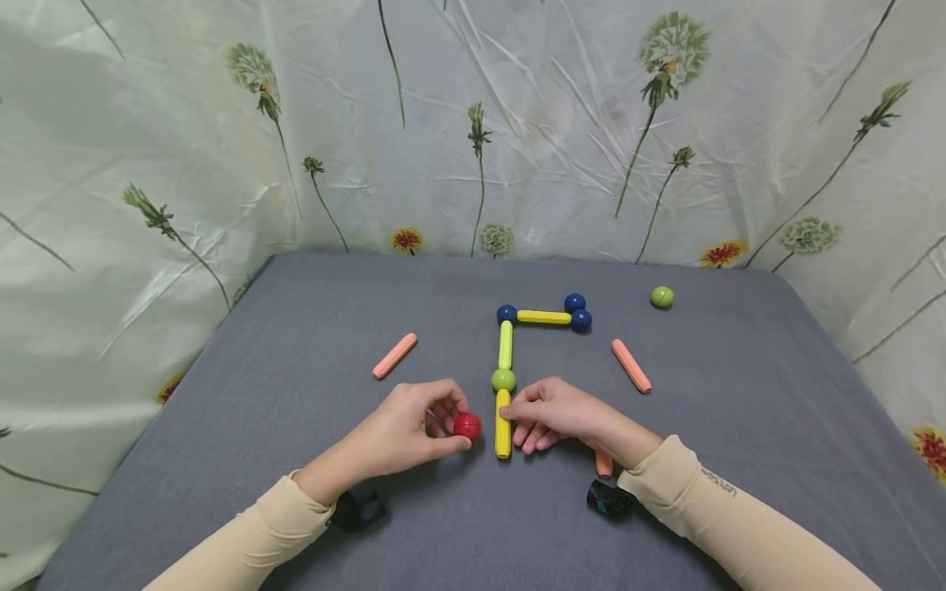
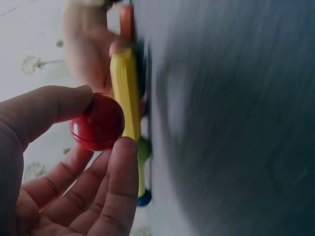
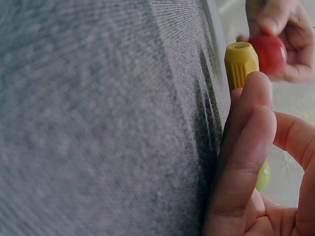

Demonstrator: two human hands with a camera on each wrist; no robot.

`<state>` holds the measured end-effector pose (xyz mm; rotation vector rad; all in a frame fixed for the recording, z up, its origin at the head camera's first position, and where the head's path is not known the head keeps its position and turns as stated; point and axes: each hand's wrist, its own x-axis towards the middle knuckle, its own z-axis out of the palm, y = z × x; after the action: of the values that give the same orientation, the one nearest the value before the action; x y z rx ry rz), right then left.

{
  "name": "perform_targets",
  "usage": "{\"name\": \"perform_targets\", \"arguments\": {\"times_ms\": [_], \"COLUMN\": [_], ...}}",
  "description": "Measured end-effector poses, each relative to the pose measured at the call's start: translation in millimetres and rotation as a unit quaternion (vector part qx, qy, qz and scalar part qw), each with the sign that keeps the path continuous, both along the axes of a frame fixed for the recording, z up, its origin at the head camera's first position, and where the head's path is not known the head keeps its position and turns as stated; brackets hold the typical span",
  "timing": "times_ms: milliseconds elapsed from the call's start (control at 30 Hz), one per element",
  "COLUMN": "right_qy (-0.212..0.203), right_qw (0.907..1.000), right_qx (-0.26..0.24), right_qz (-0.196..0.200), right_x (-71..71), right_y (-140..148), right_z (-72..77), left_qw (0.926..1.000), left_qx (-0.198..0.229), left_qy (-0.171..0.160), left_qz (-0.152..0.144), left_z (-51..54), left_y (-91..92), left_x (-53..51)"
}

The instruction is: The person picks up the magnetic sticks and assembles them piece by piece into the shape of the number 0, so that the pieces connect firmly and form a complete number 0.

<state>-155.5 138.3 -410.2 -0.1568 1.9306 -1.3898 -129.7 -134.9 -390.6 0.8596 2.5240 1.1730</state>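
Observation:
Between thumb and fingertips, my left hand point(image 1: 414, 427) pinches a red ball point(image 1: 467, 425), just left of a ribbed yellow stick point(image 1: 502, 439). My right hand point(image 1: 565, 417) holds that stick from its right side, the thumb lying over it. The stick's near end, with a small grey spot in its tip, is bare in the right wrist view. Its far end meets a green ball point(image 1: 503, 379). From there a lime stick point(image 1: 506, 345) runs to a blue ball point(image 1: 507, 314), and another yellow stick point(image 1: 543, 318) leads right to two touching blue balls point(image 1: 581, 320).
Orange sticks lie apart on the grey cloth: one at left point(image 1: 395, 355), one at right point(image 1: 631, 366), and one partly hidden under the right wrist point(image 1: 603, 464). A loose green ball point(image 1: 661, 297) sits at the back right. A flowered curtain point(image 1: 414, 164) hangs behind.

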Motion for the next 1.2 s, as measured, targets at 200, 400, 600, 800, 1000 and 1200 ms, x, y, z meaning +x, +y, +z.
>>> {"name": "perform_targets", "arguments": {"times_ms": [200,400,600,800,1000,1200], "right_qy": [0.002,0.004,0.005,0.008,0.007,0.007], "right_qw": [1.0,1.0,0.9999,0.9999,0.9999,1.0], "right_qx": [0.002,0.0,-0.009,-0.008,-0.007,-0.005], "right_qz": [-0.001,0.002,0.002,0.001,0.001,0.0], "right_x": [-0.3,0.0,0.3,0.3,0.7,0.5], "right_y": [0,0,0,0,0,0], "right_z": [0.4,0.4,-1.3,-1.5,-0.8,-1.1], "left_qw": [0.9981,0.997,0.9971,0.9975,0.998,0.998], "left_qx": [0.013,0.02,0.02,0.02,0.016,0.016], "left_qy": [-0.052,-0.067,-0.069,-0.065,-0.06,-0.06], "left_qz": [-0.03,-0.034,-0.025,-0.017,-0.008,-0.005], "left_z": [-11.3,-15.7,-17.8,-19.1,-19.3,-18.8], "left_y": [5.3,13.1,19.7,24.1,25.9,27.0], "left_x": [20.7,30.2,34.6,34.5,34.2,33.8]}}
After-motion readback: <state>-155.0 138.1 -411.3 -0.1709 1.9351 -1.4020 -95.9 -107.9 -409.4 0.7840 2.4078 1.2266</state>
